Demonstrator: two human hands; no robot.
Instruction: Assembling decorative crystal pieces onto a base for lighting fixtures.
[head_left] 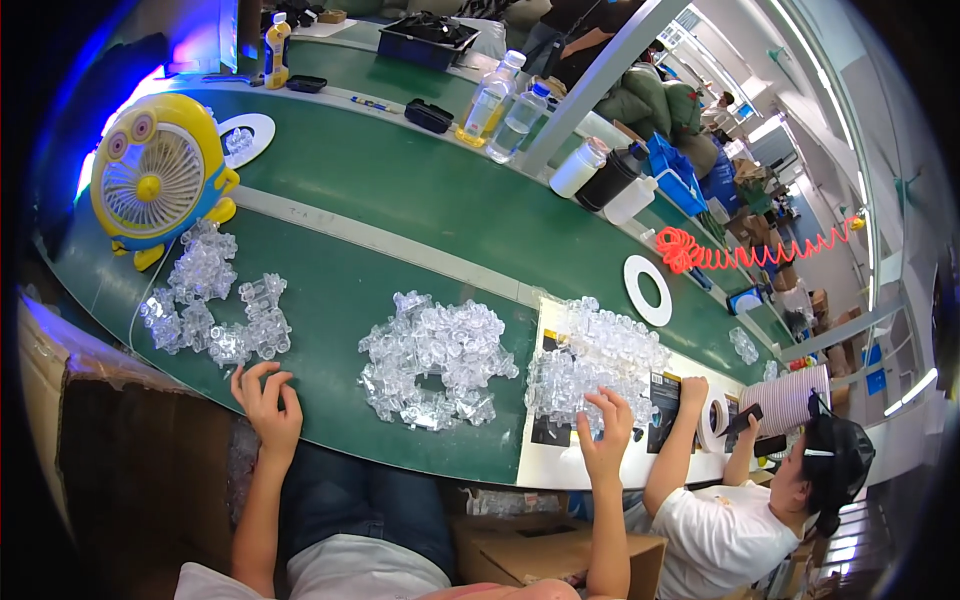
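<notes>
My left hand (267, 402) is at the near edge of the green table (330, 400), fingers bent and apart, with nothing visible in it. Just beyond its fingertips lies a loose arc of small transparent plastic pieces (265, 318), joining a heap (203, 265) farther left. My right hand (606, 432) hovers at the near side of another heap of such pieces (590, 350), thumb and fingers spread, seemingly holding nothing. That heap rests on a white board (530, 445). Between my hands sits a third heap (435, 345).
A yellow and blue character-shaped fan (155, 175) stands at the far left. Bottles (515, 125) line the back. A white ring (648, 290) lies beyond the right heap. A co-worker (745, 530) sits at right, an arm on the board. Cardboard boxes (560, 550) stand below the table edge.
</notes>
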